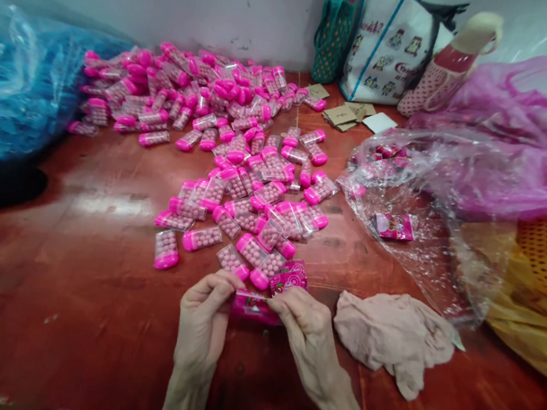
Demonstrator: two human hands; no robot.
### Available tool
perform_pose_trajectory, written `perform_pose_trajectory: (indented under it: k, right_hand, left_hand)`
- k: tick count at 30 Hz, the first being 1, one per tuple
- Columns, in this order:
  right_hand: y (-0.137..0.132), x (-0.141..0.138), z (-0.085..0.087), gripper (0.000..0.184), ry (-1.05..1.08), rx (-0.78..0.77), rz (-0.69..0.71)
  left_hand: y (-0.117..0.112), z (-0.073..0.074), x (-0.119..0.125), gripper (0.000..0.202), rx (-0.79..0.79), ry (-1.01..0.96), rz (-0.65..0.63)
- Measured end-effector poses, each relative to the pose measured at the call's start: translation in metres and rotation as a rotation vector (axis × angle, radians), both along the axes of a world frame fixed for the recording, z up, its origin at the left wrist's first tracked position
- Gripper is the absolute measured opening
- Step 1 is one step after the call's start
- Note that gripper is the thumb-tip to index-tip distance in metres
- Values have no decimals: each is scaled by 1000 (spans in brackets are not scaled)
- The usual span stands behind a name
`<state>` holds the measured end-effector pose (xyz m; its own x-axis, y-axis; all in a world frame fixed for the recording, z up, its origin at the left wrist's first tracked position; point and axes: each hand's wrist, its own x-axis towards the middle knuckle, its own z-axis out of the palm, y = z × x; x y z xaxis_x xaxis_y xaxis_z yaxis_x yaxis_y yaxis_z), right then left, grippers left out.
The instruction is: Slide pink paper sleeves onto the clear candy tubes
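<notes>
Both hands pinch a small shiny pink printed wrapper [253, 309], one at each side, just above the table near its front. My left hand [204, 319] has thumb and forefinger closed on its upper left corner. At the right side, my right hand [309, 339] grips it between thumb and fingers. Behind my right fingers lies another pink patterned packet [291, 275]. Just beyond the hands, clear tubes [268, 267] with bright pink caps hold small pale pink balls. Whether anything is inside the wrapper I cannot tell.
A large pile of similar tubes [168, 89] spreads toward the wall. Left stands a blue plastic bag [24, 81]. To the right are a crumpled beige cloth [391, 339], clear plastic with pink packets [395, 226], and a yellow basket [541, 258]. Cardboard pieces [341, 115] and a tote bag [386, 52] sit behind.
</notes>
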<state>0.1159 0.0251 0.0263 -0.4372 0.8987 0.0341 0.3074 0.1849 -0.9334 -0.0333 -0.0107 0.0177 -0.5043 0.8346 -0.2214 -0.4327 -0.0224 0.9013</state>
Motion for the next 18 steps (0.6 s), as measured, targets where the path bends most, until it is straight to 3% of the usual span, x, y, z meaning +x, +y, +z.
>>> perform_pose_trajectory:
  k: [3, 7, 13, 18]
  right_hand:
    - [6, -2, 5, 28, -32, 27, -59]
    - [9, -7, 10, 28, -55, 80, -28]
    - [4, -14, 9, 30, -109, 129, -19]
    - [0, -18, 6, 28, -89, 139, 15]
  left_hand:
    - [-3, -1, -6, 14, 1, 70, 97]
    - [-6, -3, -6, 19, -10, 137, 135]
    - [-9, -4, -4, 10, 124, 323, 52]
    - [-10, -1, -3, 12, 3, 332, -125]
